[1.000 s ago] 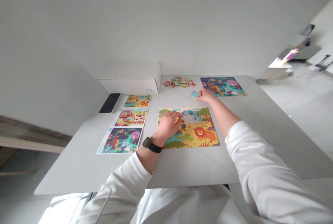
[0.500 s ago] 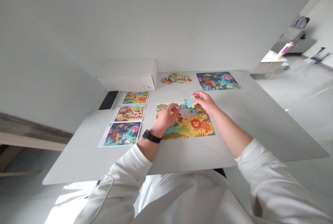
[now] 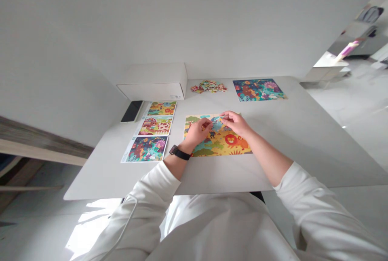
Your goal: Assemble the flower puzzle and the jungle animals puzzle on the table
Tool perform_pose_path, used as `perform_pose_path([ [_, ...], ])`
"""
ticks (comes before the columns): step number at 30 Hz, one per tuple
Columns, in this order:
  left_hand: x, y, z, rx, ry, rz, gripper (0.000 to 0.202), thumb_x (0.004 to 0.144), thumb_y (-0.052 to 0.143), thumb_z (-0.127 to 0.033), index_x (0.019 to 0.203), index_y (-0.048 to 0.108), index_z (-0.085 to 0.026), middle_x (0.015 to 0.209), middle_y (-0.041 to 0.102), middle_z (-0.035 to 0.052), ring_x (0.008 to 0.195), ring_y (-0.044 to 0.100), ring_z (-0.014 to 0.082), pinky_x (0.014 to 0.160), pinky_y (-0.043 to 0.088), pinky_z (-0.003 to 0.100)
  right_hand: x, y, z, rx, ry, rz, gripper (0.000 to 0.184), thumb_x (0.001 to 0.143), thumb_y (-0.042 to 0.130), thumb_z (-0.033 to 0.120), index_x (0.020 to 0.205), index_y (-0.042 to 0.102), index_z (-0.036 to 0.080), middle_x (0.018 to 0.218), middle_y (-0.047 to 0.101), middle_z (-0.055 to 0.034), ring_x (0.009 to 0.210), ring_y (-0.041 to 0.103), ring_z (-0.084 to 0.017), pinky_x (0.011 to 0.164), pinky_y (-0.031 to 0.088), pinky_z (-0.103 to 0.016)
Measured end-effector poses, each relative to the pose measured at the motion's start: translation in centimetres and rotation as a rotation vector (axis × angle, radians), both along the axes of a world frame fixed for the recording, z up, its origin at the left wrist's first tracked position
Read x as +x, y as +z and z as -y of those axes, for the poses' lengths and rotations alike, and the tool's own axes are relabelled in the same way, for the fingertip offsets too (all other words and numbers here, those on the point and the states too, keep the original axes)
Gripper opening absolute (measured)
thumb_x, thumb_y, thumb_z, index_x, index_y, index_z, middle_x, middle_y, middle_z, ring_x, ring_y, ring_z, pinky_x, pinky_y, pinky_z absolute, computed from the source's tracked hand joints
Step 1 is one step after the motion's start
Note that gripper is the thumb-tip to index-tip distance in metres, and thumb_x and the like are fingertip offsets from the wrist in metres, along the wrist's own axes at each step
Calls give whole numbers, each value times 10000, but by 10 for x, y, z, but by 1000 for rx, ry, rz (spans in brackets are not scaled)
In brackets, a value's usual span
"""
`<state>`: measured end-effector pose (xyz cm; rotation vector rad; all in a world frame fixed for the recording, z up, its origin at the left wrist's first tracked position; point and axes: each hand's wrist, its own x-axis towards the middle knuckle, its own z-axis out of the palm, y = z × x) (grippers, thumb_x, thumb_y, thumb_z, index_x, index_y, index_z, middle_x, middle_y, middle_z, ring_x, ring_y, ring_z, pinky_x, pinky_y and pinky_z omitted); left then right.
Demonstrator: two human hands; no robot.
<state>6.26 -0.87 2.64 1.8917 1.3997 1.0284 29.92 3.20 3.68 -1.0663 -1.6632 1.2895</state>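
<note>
A yellow savanna jigsaw puzzle (image 3: 222, 145) with a lion lies on the white table (image 3: 287, 139) in front of me. My right hand (image 3: 235, 122) pinches a light blue puzzle piece (image 3: 217, 120) over the puzzle's upper middle. My left hand (image 3: 198, 130), with a black watch on its wrist, rests curled on the puzzle just left of that piece, fingertips close to it. A small heap of loose puzzle pieces (image 3: 208, 86) lies at the far edge.
A blue jungle puzzle (image 3: 258, 90) lies far right. Three picture cards (image 3: 151, 131) lie in a column at the left, beside a black phone (image 3: 131, 111). A white box (image 3: 153, 80) stands against the wall. The table's near edge is at my chest.
My right hand picked a blue piece from near the far puzzle and carried it back over the yellow puzzle. My left hand stayed on the puzzle and moved closer to the piece.
</note>
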Motion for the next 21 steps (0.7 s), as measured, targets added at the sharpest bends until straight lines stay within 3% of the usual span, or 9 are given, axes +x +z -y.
perform_pose_path([
  [4, 0, -1, -4, -47, 34, 163, 256, 1001, 642, -451, 945, 680, -205, 862, 782, 30, 773, 709, 170, 737, 555, 288, 2, -3, -1, -18, 2, -14, 459, 831, 821, 542, 1154, 702, 239, 950, 764, -41, 864, 733, -212, 777, 613, -340],
  [9, 0, 2, -5, -114, -4, 267, 322, 974, 681, -518, 932, 676, -198, 907, 810, 62, 834, 746, 193, 776, 597, 308, 0, -9, -4, -53, -5, -7, 413, 810, 838, 553, 1026, 675, 240, 963, 788, -58, 902, 762, -234, 819, 628, -372],
  [15, 1, 1, -2, -121, -24, 172, 242, 1011, 632, -425, 1016, 739, -208, 958, 836, 57, 851, 764, 204, 777, 599, 318, 3, -14, -6, -73, -54, -3, 484, 794, 824, 558, 1126, 637, 259, 909, 752, -26, 754, 724, -212, 728, 613, -369],
  [21, -1, -3, -3, -20, 38, 7, 196, 1016, 644, -312, 1144, 767, -231, 993, 839, 43, 888, 769, 205, 876, 605, 343, 12, -13, -9, 82, -77, 161, 457, 882, 713, 500, 1259, 672, 244, 901, 739, -19, 660, 637, -176, 687, 538, -332],
])
